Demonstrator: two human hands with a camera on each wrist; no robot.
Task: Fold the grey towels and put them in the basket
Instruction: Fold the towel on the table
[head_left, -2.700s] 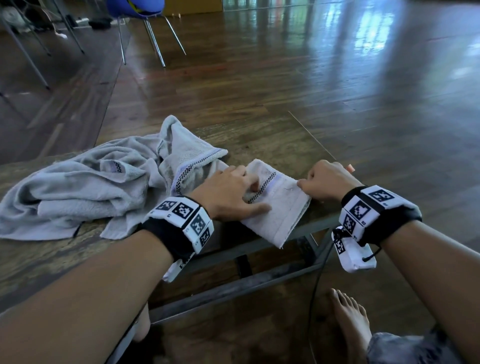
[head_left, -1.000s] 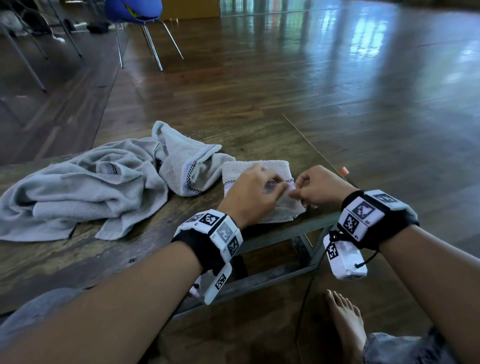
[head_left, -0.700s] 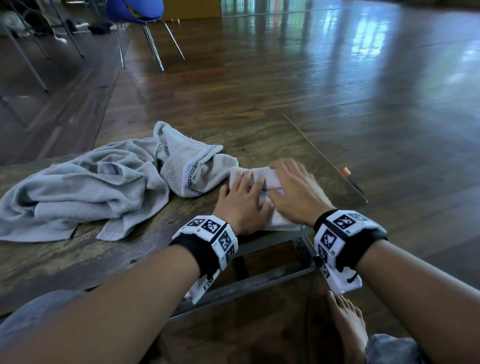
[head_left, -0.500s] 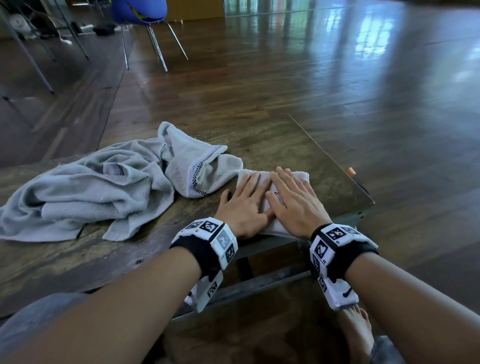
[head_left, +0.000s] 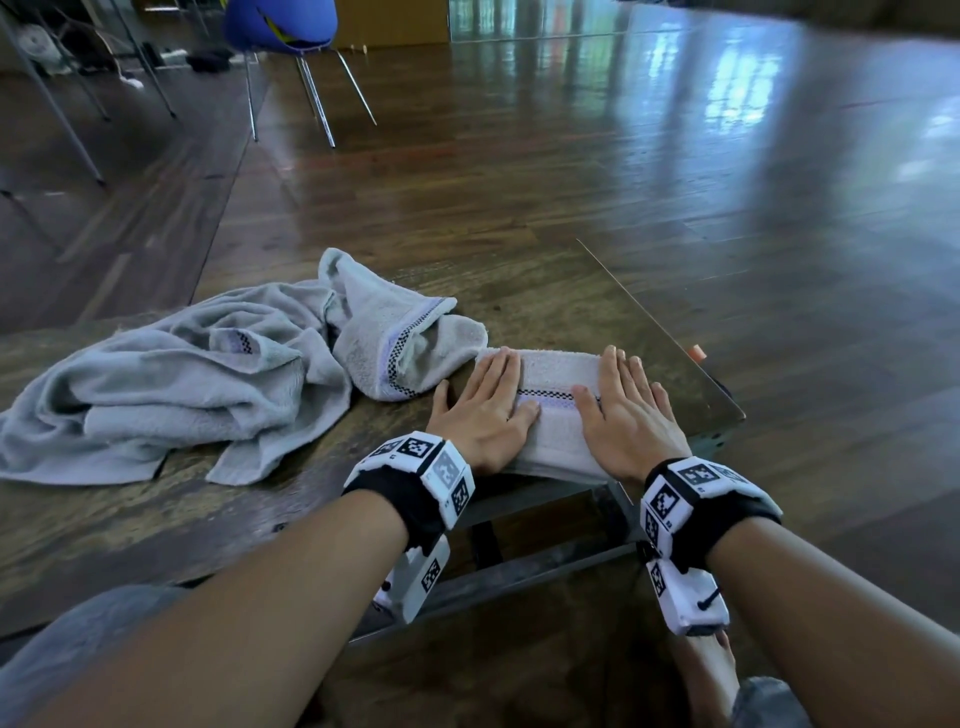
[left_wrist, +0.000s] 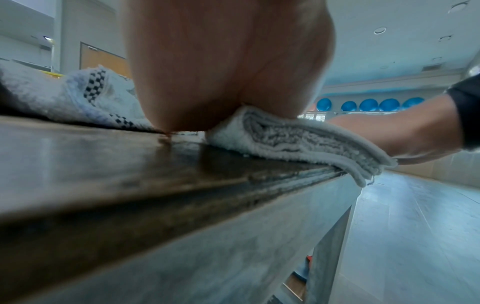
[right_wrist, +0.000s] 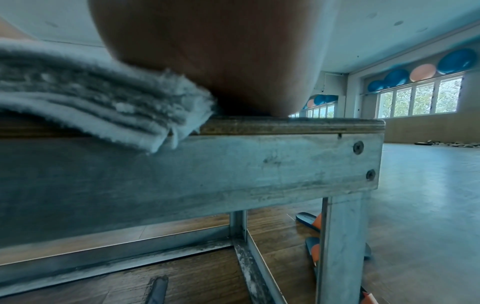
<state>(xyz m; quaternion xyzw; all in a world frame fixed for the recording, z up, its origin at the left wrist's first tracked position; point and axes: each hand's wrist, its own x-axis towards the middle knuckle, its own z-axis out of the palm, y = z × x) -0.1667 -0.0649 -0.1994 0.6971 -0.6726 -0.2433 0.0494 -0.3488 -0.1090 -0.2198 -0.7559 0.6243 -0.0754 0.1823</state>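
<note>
The folded towel (head_left: 558, 410) is a thicker, narrower packet now than the wide half-fold I had 2.7 seconds ago, with the checked band running straight across its top. My left hand (head_left: 480, 410) has gone from pinching at the cloth to lying flat, fingers straight, on the packet's left side. My right hand (head_left: 626, 415) has left its curled grip at the towel's right edge and now presses flat on the right side. In the last half second the two hands have slid apart, baring the middle of the packet between them. The near edge hangs just over the tabletop (head_left: 524, 291) lip, less than before.
</note>
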